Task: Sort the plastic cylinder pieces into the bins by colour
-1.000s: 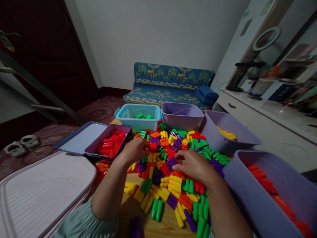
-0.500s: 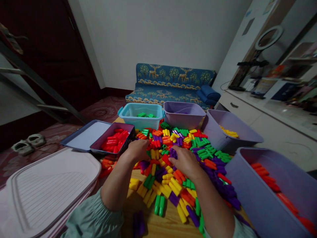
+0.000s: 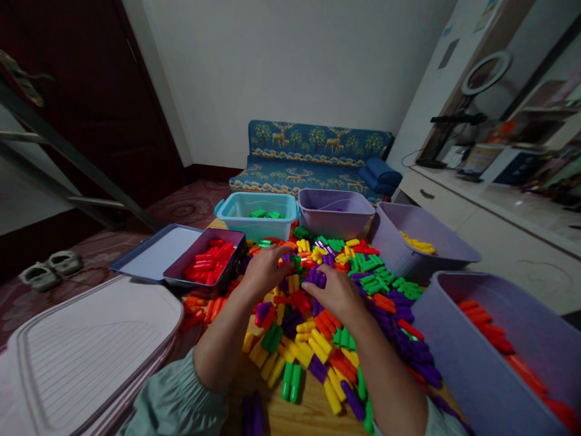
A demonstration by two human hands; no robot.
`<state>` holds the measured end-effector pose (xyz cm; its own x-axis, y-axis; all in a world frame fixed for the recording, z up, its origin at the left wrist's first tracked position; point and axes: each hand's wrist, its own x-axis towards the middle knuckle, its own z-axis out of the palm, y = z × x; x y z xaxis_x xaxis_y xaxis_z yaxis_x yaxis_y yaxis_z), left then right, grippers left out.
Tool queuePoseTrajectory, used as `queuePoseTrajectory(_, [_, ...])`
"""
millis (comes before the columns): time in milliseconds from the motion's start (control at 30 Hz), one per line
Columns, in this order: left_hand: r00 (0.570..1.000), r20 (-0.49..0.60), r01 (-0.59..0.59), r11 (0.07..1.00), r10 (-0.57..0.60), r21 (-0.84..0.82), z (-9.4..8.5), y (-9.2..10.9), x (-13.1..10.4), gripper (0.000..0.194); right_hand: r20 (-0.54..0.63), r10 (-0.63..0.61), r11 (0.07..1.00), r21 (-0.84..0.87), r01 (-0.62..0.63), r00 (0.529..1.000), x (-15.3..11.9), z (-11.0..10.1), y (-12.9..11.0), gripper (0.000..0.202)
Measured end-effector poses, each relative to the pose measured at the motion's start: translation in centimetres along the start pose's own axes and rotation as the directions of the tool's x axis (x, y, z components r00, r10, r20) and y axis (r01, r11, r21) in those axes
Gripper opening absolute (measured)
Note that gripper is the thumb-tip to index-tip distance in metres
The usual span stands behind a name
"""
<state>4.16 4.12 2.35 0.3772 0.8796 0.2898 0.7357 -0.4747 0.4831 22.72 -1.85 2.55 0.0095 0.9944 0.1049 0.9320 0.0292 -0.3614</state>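
Note:
A heap of plastic tube-shaped toy pieces [image 3: 308, 348] in red, orange, yellow, green and purple covers the wooden table [image 3: 313, 418]. Over the far left part of the heap is my left hand [image 3: 265, 271], its thumb and fingers apart. A green piece [image 3: 296, 263] lies just off those fingertips, and no held piece shows in this hand. My right hand [image 3: 338, 293] is closed on purple tube pieces [image 3: 316, 277], pinched between thumb and fingers above the middle of the heap. Its palm side is hidden from me.
Around the heap stand a light blue bin [image 3: 254, 227] with green pieces, a purple bin [image 3: 336, 224], another bin [image 3: 399, 254] with yellow pieces and a bin [image 3: 458, 339] with red ones. Left are an open case [image 3: 170, 269] of red pieces and a pale lid [image 3: 95, 345].
My left hand has moved slightly right and away from me, and its fingers have spread. My right hand has shifted a little left, still with purple pieces.

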Motion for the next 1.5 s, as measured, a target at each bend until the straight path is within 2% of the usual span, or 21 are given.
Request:
queuePoseTrajectory(100, [0.995,0.004,-0.099,0.995,0.099,-0.033,2.3,-0.6,-0.1,0.045,-0.003,-0.001,1.0,-0.029,0.001,1.0,0.1,0.2,0.4,0.046])
queuePoseTrajectory(200, [0.995,0.023,-0.096,0.995,0.096,-0.006,3.7,-0.9,-0.3,0.044,0.007,-0.006,1.0,-0.024,0.006,1.0,0.2,0.4,0.6,0.045])
queuePoseTrajectory(333, [0.997,0.044,-0.072,0.997,0.07,0.038,3.4,-0.6,-0.5,0.043,-0.007,-0.022,1.0,0.008,0.022,1.0,0.2,0.4,0.7,0.046])
queuePoseTrajectory(500, [0.998,0.013,-0.065,0.998,0.065,0.018,2.8,-0.6,-0.3,0.025,-0.015,-0.04,0.999,0.033,0.041,0.999,0.2,0.5,1.0,0.046])
queuePoseTrajectory(600, [0.996,-0.081,-0.047,0.996,0.041,-0.073,2.8,-0.9,0.0,0.02,-0.023,-0.039,0.998,0.055,0.04,0.999,0.3,0.6,1.2,0.044])
queuePoseTrajectory(667, [0.977,-0.211,-0.009,0.975,-0.039,-0.222,2.6,-0.9,0.2,0.018,-0.035,-0.033,0.994,0.099,0.037,0.999,0.4,0.7,1.4,0.037])
queuePoseTrajectory(733, [0.941,-0.278,0.036,0.875,-0.192,-0.483,2.1,-0.5,0.4,0.018,-0.075,-0.033,0.984,0.169,0.045,0.997,0.6,0.6,1.4,0.03])
queuePoseTrajectory(767, [0.927,-0.25,0.062,0.772,-0.279,-0.633,1.9,-0.1,0.5,0.023,-0.118,-0.034,0.975,0.216,0.059,0.992,0.7,0.4,1.4,0.028])
queuePoseTrajectory(833, [0.916,-0.091,0.125,0.493,-0.39,-0.861,1.5,0.6,0.7,0.04,-0.248,-0.029,0.93,0.349,0.117,0.968,0.8,0.0,1.2,0.029])
queuePoseTrajectory(900, [0.918,0.062,0.178,0.266,-0.392,-0.947,1.3,1.3,0.7,0.056,-0.359,0.0,0.82,0.534,0.206,0.933,0.8,-0.5,0.9,0.03])
queuePoseTrajectory(933, [0.92,0.105,0.192,0.201,-0.377,-0.961,1.2,1.6,0.6,0.06,-0.375,0.021,0.739,0.63,0.238,0.927,0.8,-0.7,0.7,0.03])
queuePoseTrajectory(1000, [0.928,0.146,0.208,0.151,-0.343,-0.967,1.2,2.1,0.5,0.061,-0.306,0.047,0.574,0.787,0.225,0.951,0.7,-1.2,0.4,0.034])
queuePoseTrajectory(1067, [0.937,0.167,0.223,0.158,-0.308,-0.962,1.4,2.5,0.3,0.059,-0.185,0.041,0.475,0.868,0.144,0.982,0.5,-1.4,0.1,0.037])
queuePoseTrajectory(1133, [0.945,0.178,0.237,0.197,-0.276,-0.951,1.5,2.9,0.1,0.058,-0.115,0.011,0.442,0.892,0.099,0.993,0.3,-1.4,-0.1,0.038])
queuePoseTrajectory(1300, [0.957,0.173,0.238,0.291,-0.232,-0.927,1.7,3.2,0.1,0.059,-0.094,-0.012,0.401,0.912,0.091,0.995,0.2,-0.8,-0.1,0.032])
queuePoseTrajectory(1433, [0.96,0.183,0.251,0.365,-0.211,-0.896,1.5,2.2,0.2,0.058,-0.067,0.087,0.398,0.917,0.027,0.994,0.4,-1.3,0.8,0.03])
queuePoseTrajectory(1500, [0.952,0.199,0.275,0.369,-0.231,-0.888,1.4,1.6,0.2,0.055,-0.063,0.153,0.378,0.926,0.0,0.986,0.7,-1.7,1.6,0.03])
